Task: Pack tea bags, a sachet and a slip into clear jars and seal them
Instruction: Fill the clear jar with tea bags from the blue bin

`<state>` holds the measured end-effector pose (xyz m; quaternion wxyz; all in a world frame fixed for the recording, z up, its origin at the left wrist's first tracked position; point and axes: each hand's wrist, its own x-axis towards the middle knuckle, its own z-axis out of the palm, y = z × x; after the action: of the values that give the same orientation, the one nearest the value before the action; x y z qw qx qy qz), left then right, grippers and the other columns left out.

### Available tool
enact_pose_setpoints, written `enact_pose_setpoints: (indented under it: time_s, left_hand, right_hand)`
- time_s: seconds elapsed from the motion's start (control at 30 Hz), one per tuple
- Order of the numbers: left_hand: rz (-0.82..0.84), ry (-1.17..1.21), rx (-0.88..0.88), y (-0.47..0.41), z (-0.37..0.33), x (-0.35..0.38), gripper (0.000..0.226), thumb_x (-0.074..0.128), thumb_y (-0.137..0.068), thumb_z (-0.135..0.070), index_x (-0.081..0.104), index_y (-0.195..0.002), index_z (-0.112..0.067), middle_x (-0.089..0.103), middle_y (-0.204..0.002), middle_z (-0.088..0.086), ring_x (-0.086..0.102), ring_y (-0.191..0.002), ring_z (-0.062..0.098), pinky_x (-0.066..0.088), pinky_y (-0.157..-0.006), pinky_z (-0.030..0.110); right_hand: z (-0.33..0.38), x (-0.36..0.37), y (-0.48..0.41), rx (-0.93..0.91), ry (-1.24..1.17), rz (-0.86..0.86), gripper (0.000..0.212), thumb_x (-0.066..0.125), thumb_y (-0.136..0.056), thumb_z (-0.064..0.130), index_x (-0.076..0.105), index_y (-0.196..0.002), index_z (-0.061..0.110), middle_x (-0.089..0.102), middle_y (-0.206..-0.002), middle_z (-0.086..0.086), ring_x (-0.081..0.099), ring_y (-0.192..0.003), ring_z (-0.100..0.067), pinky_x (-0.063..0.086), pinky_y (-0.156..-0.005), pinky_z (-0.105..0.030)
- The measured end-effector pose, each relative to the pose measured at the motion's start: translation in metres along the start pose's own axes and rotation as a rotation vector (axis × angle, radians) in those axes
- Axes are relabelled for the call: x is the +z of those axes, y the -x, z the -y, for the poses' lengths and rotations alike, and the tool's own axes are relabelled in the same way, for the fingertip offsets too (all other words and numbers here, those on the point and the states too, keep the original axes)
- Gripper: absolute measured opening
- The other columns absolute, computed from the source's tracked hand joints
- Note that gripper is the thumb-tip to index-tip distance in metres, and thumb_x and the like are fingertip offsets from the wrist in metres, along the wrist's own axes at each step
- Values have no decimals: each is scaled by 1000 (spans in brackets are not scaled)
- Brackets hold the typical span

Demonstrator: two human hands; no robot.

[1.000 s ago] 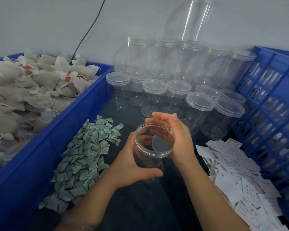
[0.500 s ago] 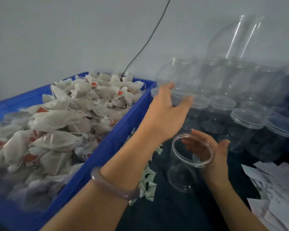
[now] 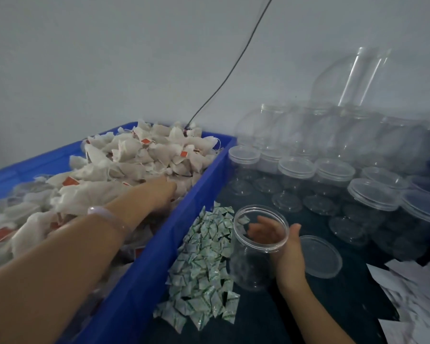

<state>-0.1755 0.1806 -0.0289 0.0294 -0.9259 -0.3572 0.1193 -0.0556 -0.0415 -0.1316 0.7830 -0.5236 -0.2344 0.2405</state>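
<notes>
Jar (image 3: 248,269) stood open on the dark worktop (image 3: 283,319), between the sachets (image 3: 204,264) and its loose lid (image 3: 320,256); the right hand (image 3: 288,254) wrapped it from behind, fingers (image 3: 263,233) showing through the clear wall and thumb by the rim; the left hand (image 3: 157,194) reached into the crate (image 3: 184,219), fingertips buried among the tea bags (image 3: 147,155), so whether it had hold of any could not be told; the bags' strings and tags looked tangled, so a pull might have dragged extras over the crate's rim onto the sachets, or brought a wrong count; the empty jar was probably light, and a one-handed grip might have let it tip as bags were pushed in; the lid lay near the slips (image 3: 407,294) and could have been knocked
</notes>
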Motion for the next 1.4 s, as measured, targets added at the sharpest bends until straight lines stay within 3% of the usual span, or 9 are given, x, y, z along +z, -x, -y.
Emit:
enact_pose_setpoints:
  time_s: [0.27, 0.43, 0.53, 0.6, 0.67, 0.8, 1.03, 1.2, 1.4]
  left_hand:
    - [63, -168, -83, -20, -6, 7, 28, 62, -89, -20, 62, -115, -9, 62, -123, 10, 60, -113, 26, 47, -95, 32]
    - [-162, 99, -77, -11, 5, 3, 48, 59, -88, -10, 36, -129, -6, 58, -121, 17, 57, -106, 30, 47, -81, 35]
    - [-214, 316, -35, -5, 16, -6, 57, 58, -85, -4, 35, -136, -11, 56, -97, 5, 55, -90, 24, 43, -71, 31]
    - [-120, 365, 7, -1, 15, -6, 50, 57, -85, -3, 44, -132, -14, 51, -90, -1, 50, -84, 19, 42, -66, 29]
    - [-18, 258, 45, 0, 11, -2, 34, 58, -87, -12, 53, -120, -14, 56, -106, 4, 49, -89, 19, 43, -74, 28]
    - [-20, 145, 45, -5, 1, 7, 19, 50, -94, -17, 54, -111, -9, 60, -116, 10, 55, -99, 24, 39, -78, 28]
    - [-96, 218, 6, -10, -4, 6, 32, 51, -93, -12, 54, -125, -9, 58, -127, 10, 55, -114, 26, 42, -93, 31]
    - [-205, 549, 66, 4, 8, -12, 12, 67, -80, -10, 71, -79, -22, 66, -86, -9, 59, -76, 5, 42, -59, 18]
    - [-589, 937, 217, 32, -11, -44, 20, 85, -66, -22, 66, -68, -29, 65, -76, -15, 58, -70, -5, 43, -65, 17]
  right_hand:
    - [-5, -5, 5, -2, -14, 18, 69, 23, -83, 55, 68, -98, 5, 75, -84, -12, 71, -84, -18, 51, -84, -28]
    - [-5, -6, 6, 9, -21, 10, 68, 25, -81, 55, 67, -100, 4, 74, -85, -13, 69, -87, -22, 48, -91, -39]
    - [-4, -8, 6, 12, -6, 9, 68, 26, -81, 58, 68, -98, 7, 74, -89, -14, 68, -92, -25, 44, -99, -52]
    - [-5, -8, 6, 5, -7, 16, 68, 27, -81, 58, 68, -98, 7, 74, -88, -14, 69, -90, -24, 41, -103, -57]
    - [-5, -8, 5, 12, -15, 19, 67, 28, -80, 58, 68, -98, 7, 74, -87, -14, 70, -87, -21, 39, -105, -58]
    - [-7, -10, 5, 10, 16, 12, 69, 26, -81, 59, 68, -99, 8, 74, -89, -13, 69, -91, -23, 40, -103, -60]
    - [-9, -13, 4, 35, 27, 17, 70, 28, -79, 61, 68, -100, 8, 74, -90, -12, 70, -89, -21, 47, -93, -45]
    - [-8, -12, 4, 44, 45, 20, 69, 29, -79, 62, 70, -100, 10, 75, -92, -12, 70, -92, -20, 48, -93, -45]
    - [-6, -11, 5, 42, 47, 9, 69, 31, -77, 62, 69, -99, 9, 74, -89, -11, 70, -87, -18, 55, -72, -26]
